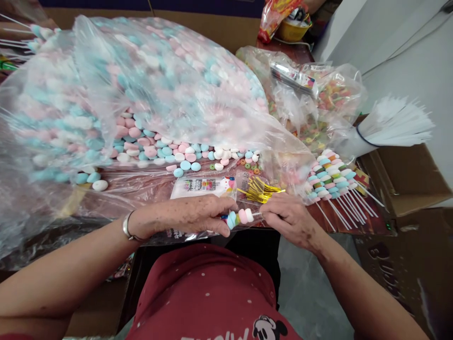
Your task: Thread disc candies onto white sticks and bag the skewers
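A marshmallow skewer (244, 216) with blue, yellow-green, pink and white pieces lies level between my hands at the table's front edge. My right hand (288, 218) pinches its white stick, just past the white marshmallow. Thumb and fingers of my left hand (191, 215) close around the blue end, where a bit of a printed plastic bag shows; how far the bag covers the skewer is hard to make out. Just beyond my fingers lie a stack of printed bags (198, 187) and a bundle of gold twist ties (262, 190).
A huge clear sack of marshmallows (170, 80) spreads over the table's left and middle, some spilling out. Finished skewers (332, 177) are piled at right. Behind them are a bundle of white sticks (399, 123) and bags of ring candies (336, 97). Cardboard boxes (414, 174) stand at right.
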A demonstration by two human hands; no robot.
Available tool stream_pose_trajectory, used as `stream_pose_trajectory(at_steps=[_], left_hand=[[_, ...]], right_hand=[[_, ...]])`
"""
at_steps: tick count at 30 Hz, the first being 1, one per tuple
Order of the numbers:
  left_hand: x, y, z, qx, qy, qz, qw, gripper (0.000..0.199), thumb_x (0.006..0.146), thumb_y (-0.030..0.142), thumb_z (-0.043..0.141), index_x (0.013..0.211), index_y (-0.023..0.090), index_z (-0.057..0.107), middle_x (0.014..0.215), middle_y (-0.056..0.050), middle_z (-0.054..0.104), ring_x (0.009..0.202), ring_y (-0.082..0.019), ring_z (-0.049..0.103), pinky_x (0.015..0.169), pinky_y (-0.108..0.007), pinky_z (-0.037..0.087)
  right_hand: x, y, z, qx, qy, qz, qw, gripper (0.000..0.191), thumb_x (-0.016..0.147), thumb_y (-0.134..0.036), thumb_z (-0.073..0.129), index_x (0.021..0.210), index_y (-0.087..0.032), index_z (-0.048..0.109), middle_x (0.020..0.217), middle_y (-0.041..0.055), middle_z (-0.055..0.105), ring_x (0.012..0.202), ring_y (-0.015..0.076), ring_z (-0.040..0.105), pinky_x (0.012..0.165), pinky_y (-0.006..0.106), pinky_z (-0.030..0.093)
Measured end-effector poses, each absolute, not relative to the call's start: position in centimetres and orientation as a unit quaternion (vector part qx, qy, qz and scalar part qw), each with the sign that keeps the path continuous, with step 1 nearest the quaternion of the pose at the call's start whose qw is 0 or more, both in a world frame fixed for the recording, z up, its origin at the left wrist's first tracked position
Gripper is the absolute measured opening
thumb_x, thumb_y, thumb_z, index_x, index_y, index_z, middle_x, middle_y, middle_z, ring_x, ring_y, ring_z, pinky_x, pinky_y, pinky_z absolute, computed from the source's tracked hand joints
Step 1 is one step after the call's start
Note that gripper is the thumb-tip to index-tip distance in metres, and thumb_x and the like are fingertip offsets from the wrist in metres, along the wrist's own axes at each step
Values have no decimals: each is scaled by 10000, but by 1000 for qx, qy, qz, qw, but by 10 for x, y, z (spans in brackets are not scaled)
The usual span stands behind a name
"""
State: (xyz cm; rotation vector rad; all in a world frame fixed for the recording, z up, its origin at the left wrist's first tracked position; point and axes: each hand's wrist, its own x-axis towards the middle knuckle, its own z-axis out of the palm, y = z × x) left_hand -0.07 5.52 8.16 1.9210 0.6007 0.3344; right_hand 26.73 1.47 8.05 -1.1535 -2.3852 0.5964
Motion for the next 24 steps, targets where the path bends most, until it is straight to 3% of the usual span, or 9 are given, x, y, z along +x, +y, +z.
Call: stream_pose_trajectory(at_steps=[3, 6, 10, 12, 15, 17, 18, 21, 24], left_hand=[[-1, 53, 89, 838, 207, 106, 493, 301, 884, 288, 651, 1181, 244, 632, 1014, -59, 715, 823, -191, 642, 738, -249, 477], [4, 52, 104, 887, 237, 101, 382, 469, 914, 272, 601, 1367, 214, 492, 1051, -97, 725, 913, -240, 674, 779, -297, 507], [19, 39, 130, 929, 258, 197, 180, 456, 922, 185, 559, 1368, 144, 474, 1245, -189, 661, 1201, -308, 602, 988, -466, 489], [20, 23, 139, 917, 231, 295, 136, 387, 915, 176, 572, 1300, 178, 538, 1214, -156, 682, 1231, -290, 591, 1031, -473, 479], [8, -8, 135, 869, 281, 361, 186, 250, 863, 128, 618, 1087, 235, 647, 896, -57, 741, 861, -206, 695, 848, -362, 559], [-4, -22, 120, 792, 387, 390, 266, 102, 869, 150, 592, 864, 225, 661, 677, -8, 664, 634, -152, 616, 698, -301, 537], [-9, -25, 110, 733, 466, 374, 324, 139, 885, 205, 583, 759, 208, 642, 628, -8, 627, 595, -145, 584, 630, -280, 511], [-13, -17, 86, 531, 546, 384, 522, 237, 819, 415, 696, 842, 179, 688, 705, -30, 678, 636, -159, 612, 583, -256, 501], [-1, 2, 81, 340, 467, 556, 597, 506, 606, 561, 846, 894, 173, 695, 897, -81, 738, 868, -238, 689, 784, -336, 569]], right_hand=[[262, 9, 72, -454, -817, 274, 229, 260, 896, -178, 479, 704, -192, 655, 657, -3, 627, 655, 128, 548, 661, 259, 406], [261, 0, 66, -505, -753, 324, 272, 243, 893, -206, 497, 705, -191, 651, 693, -1, 655, 667, 128, 580, 657, 246, 434], [256, -15, 59, -556, -670, 364, 331, 224, 897, -239, 513, 754, -193, 679, 695, -11, 661, 654, 126, 597, 630, 223, 454], [250, -21, 56, -566, -640, 377, 359, 213, 899, -247, 519, 789, -196, 694, 729, -9, 677, 682, 131, 613, 646, 218, 470], [242, -25, 53, -568, -611, 385, 394, 207, 894, -248, 534, 779, -196, 698, 730, -9, 679, 676, 129, 611, 641, 211, 475], [237, -25, 52, -568, -601, 386, 409, 212, 892, -250, 541, 755, -192, 692, 702, -12, 664, 647, 123, 594, 623, 207, 470], [236, -25, 52, -567, -598, 388, 413, 218, 894, -252, 539, 748, -189, 689, 694, -11, 659, 640, 122, 589, 621, 208, 470], [231, -24, 51, -558, -603, 385, 421, 226, 895, -257, 535, 744, -184, 686, 694, -3, 660, 636, 127, 589, 611, 217, 473], [225, -26, 50, -548, -619, 372, 422, 219, 897, -243, 535, 745, -184, 680, 702, 4, 666, 637, 132, 599, 602, 226, 477]])
